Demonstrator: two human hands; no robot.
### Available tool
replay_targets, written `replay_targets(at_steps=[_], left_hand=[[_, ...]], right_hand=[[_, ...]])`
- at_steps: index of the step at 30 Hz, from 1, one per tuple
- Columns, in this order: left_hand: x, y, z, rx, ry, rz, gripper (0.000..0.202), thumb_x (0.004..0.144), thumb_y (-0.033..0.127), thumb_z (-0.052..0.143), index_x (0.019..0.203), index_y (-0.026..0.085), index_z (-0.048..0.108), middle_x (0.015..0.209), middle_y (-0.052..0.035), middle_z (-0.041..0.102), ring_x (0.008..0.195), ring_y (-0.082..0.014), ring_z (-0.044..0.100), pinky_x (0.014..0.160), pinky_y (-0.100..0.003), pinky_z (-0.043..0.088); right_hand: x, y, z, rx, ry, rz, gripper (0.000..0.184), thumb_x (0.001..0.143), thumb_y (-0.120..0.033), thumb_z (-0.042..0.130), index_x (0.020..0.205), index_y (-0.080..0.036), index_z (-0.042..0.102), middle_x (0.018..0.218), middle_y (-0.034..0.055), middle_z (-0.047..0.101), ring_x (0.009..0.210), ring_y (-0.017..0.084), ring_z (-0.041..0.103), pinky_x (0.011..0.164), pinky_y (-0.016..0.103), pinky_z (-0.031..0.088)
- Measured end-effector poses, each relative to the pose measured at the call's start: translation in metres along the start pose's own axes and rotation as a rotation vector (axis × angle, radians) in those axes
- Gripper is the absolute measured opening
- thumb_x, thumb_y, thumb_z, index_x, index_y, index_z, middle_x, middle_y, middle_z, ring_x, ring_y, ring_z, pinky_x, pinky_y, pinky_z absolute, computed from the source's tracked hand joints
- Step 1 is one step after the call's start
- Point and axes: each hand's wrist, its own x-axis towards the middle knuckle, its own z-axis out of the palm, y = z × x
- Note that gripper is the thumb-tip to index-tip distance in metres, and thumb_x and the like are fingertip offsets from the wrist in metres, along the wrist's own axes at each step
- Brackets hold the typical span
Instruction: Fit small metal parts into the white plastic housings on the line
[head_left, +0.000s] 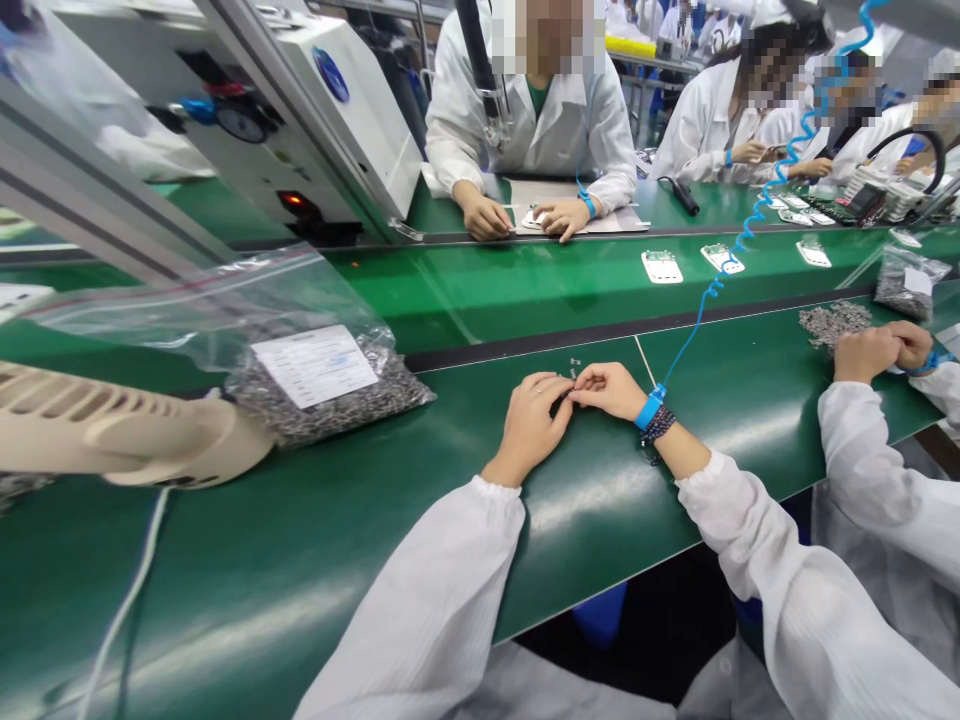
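My left hand (531, 418) rests on the green table with its fingers curled inward. My right hand (611, 390) meets it from the right, thumb and forefinger pinched. Between the fingertips of both hands is a tiny dark part, too small to name. Just beyond the fingers lie a few small metallic pieces (574, 366). A blue wrist strap (649, 406) with a coiled cord circles my right wrist, beside a dark beaded bracelet (660, 424).
A zip bag (337, 405) of small metal parts lies to the left, near a beige fan-like device (180, 440). Beyond the table, white boards (661, 266) lie on a green conveyor (525, 285). Co-workers sit opposite and to the right, one near a parts pile (832, 322).
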Motion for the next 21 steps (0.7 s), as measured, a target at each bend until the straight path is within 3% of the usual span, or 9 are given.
replay_targets(at_steps=[15, 21], left_hand=[[-0.0017, -0.0029, -0.0004, -0.009, 0.015, 0.032, 0.023, 0.094, 0.030, 0.052, 0.105, 0.024, 0.072, 0.109, -0.0069, 0.076, 0.115, -0.0289, 0.061, 0.099, -0.048, 0.047], [-0.0027, -0.0037, 0.0000, -0.034, 0.016, 0.033, 0.021, 0.093, 0.035, 0.059, 0.105, 0.024, 0.071, 0.109, -0.0068, 0.076, 0.116, -0.0291, 0.060, 0.102, -0.049, 0.047]], right_hand=[[0.0010, 0.0035, 0.0028, -0.052, 0.056, -0.010, 0.031, 0.069, -0.035, 0.085, 0.075, -0.017, 0.060, 0.065, -0.0033, 0.063, 0.060, 0.011, 0.061, 0.061, 0.023, 0.049], [-0.0009, -0.0001, 0.0055, -0.038, 0.063, -0.002, 0.036, 0.069, -0.040, 0.086, 0.074, -0.017, 0.059, 0.064, -0.0036, 0.062, 0.058, 0.011, 0.060, 0.061, 0.024, 0.049]])
